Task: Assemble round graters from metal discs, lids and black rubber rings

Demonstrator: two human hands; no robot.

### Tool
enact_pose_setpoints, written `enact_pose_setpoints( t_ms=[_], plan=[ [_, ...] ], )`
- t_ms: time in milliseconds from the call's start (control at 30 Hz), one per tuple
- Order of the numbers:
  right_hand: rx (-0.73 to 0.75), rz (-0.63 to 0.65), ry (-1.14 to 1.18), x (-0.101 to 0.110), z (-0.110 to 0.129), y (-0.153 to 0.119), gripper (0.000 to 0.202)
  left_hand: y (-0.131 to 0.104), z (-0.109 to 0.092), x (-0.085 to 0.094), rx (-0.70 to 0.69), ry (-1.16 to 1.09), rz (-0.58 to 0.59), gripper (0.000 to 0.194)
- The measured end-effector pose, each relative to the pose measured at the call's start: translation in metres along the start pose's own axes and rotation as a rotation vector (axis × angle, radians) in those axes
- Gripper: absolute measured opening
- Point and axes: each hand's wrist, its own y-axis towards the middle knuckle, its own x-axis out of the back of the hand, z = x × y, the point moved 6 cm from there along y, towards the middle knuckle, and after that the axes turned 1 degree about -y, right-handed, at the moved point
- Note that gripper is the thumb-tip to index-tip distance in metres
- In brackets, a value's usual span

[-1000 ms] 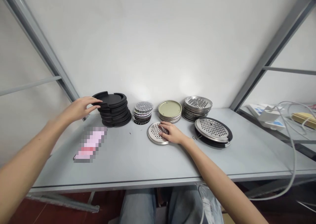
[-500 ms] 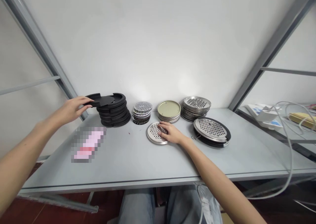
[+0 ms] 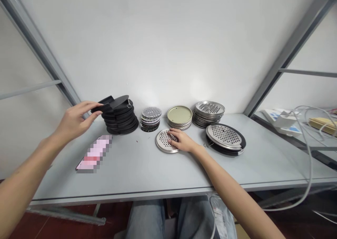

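Note:
My left hand (image 3: 81, 116) pinches the near edge of a black round holder (image 3: 107, 107) between thumb and fingers. This holder is tilted over the black stack (image 3: 122, 125), with a small metal clip at its right side. Resting with spread fingers, my right hand (image 3: 183, 140) lies on a slotted metal disc (image 3: 163, 140) that is flat on the table. Behind that disc stand a pile of small patterned discs (image 3: 151, 116) and a stack of gold-coloured round plates (image 3: 180, 115).
A stack of slotted metal discs (image 3: 210, 110) stands at the back right. Nearer, a slotted disc sits on a black holder (image 3: 238, 151). A pixelated pink item (image 3: 96, 153) lies on the grey table (image 3: 137, 172). White cables (image 3: 310, 165) hang at the right.
My left hand has tipped the black round holder up, its far side rising and its clip coming into view. My right hand stays on the slotted disc.

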Motion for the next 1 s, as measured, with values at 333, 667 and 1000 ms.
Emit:
enact_pose_setpoints(
  t_ms=[333, 667, 1000],
  plan=[
    [-0.011, -0.004, -0.019, -0.001, -0.001, -0.001, 0.051, -0.058, -0.09, -0.056, -0.18, -0.329, 0.407, 0.023],
    [-0.094, -0.021, -0.11, 0.02, -0.001, -0.002, 0.022, -0.112, -0.076, -0.098, -0.123, -0.364, 0.643, 0.024],
    [0.038, -0.069, 0.003, 0.021, 0.011, -0.002, 0.036, -0.107, -0.075, -0.13, -0.051, -0.245, 0.76, 0.055]
  ],
)
